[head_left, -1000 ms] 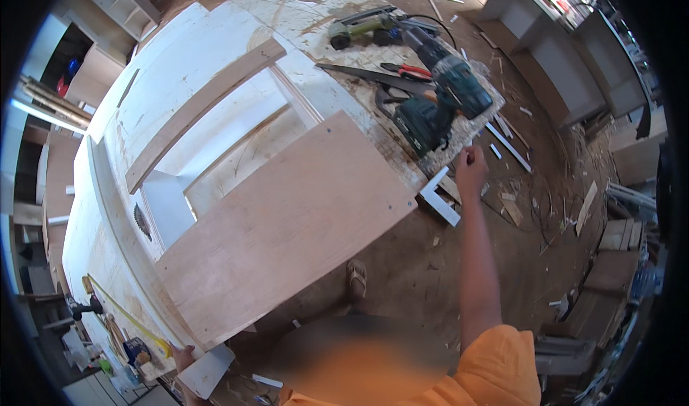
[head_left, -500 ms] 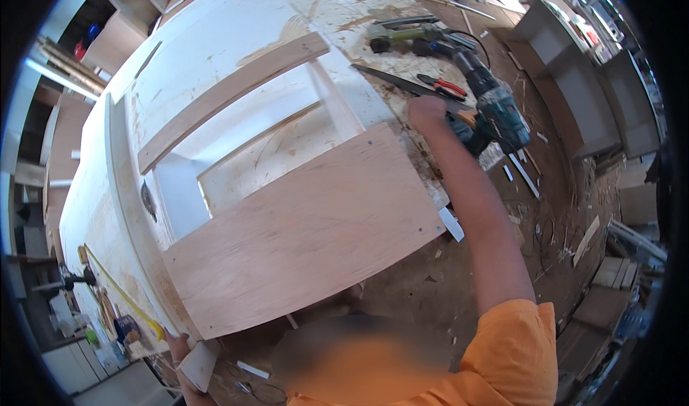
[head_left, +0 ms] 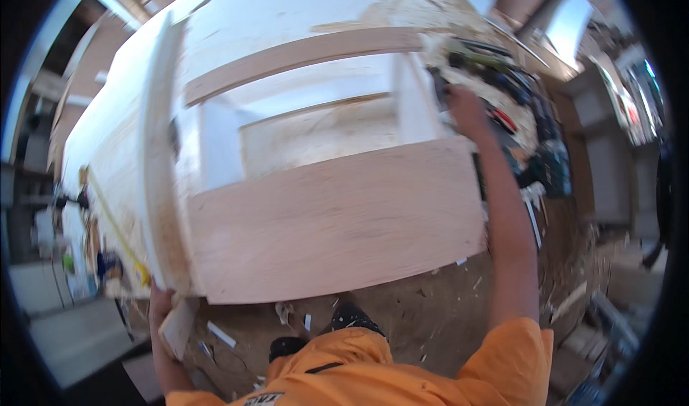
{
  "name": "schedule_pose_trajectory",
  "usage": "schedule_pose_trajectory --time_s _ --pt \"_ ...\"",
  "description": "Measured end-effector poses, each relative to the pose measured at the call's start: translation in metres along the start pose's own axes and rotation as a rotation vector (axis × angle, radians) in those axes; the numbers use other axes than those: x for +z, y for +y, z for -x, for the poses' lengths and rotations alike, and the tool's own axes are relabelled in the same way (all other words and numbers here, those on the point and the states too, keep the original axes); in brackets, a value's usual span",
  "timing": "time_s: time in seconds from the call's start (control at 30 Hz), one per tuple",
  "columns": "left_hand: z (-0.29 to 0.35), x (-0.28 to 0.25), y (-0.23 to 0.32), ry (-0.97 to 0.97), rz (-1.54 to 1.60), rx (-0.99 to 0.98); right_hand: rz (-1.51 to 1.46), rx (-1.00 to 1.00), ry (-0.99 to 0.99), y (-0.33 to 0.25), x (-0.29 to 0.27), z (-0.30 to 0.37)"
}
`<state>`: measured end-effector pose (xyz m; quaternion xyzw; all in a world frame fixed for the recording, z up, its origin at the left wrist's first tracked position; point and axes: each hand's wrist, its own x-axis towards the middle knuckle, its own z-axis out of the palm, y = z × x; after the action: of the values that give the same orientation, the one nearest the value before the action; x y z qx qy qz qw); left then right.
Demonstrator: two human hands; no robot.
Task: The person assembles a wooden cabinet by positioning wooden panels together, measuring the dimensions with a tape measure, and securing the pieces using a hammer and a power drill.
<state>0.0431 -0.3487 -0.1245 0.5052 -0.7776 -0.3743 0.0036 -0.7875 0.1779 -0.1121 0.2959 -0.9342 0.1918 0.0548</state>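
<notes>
My right hand (head_left: pixel 466 110) is closed beside the right end of a wooden frame, over the tools there. A dark flat shape, perhaps a saw blade, shows at its fingers; blur hides the grip. Red-handled pliers (head_left: pixel 502 117) lie just right of it. The frame has a wide plywood panel (head_left: pixel 337 223) on the near side, a narrow plywood strip (head_left: pixel 301 56) on the far side and white inner boards (head_left: pixel 221 144). At the near left corner, my left hand (head_left: pixel 162 298) touches the end of a long pale board (head_left: pixel 159 169); its fingers are mostly hidden.
A teal cordless drill (head_left: pixel 554 168) lies at the right, with more power tools (head_left: pixel 495 65) beyond. A yellow tape measure (head_left: pixel 142 273) is stretched along the left side. Offcuts litter the floor (head_left: pixel 416 302). Open cabinet boxes (head_left: pixel 610 155) stand to the right.
The view has swung, shifting the frame and tools within it. My right hand has come closer to the frame's right end, away from the drill. My left hand stays at the near left corner.
</notes>
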Motion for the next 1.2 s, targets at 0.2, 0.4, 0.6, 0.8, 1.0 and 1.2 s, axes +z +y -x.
schedule_pose_trajectory --time_s 0.2,0.4,0.6,0.8,1.0,1.2 --pt "0.001 0.010 0.090 -0.002 -0.071 -0.043 -0.804 0.036 0.343 -0.039 -0.086 -0.048" --pt "0.000 -0.018 0.034 -0.078 0.073 0.013 -1.602 -0.513 0.034 -0.216 -0.237 -0.039" --pt "-0.027 -0.029 0.035 0.042 0.069 0.250 -1.336 0.079 -0.078 -0.505 -0.229 0.138" --pt "-0.069 -0.016 0.028 -0.020 0.651 0.364 -1.433 0.655 -0.928 -0.695 -0.025 0.296" --pt "-0.073 -0.005 0.019 0.056 0.746 0.296 -1.807 1.033 -0.627 -0.743 0.178 0.327" --pt "-0.083 -0.021 -0.001 -0.032 0.686 0.303 -1.938 1.126 -0.508 -0.758 0.185 0.321"
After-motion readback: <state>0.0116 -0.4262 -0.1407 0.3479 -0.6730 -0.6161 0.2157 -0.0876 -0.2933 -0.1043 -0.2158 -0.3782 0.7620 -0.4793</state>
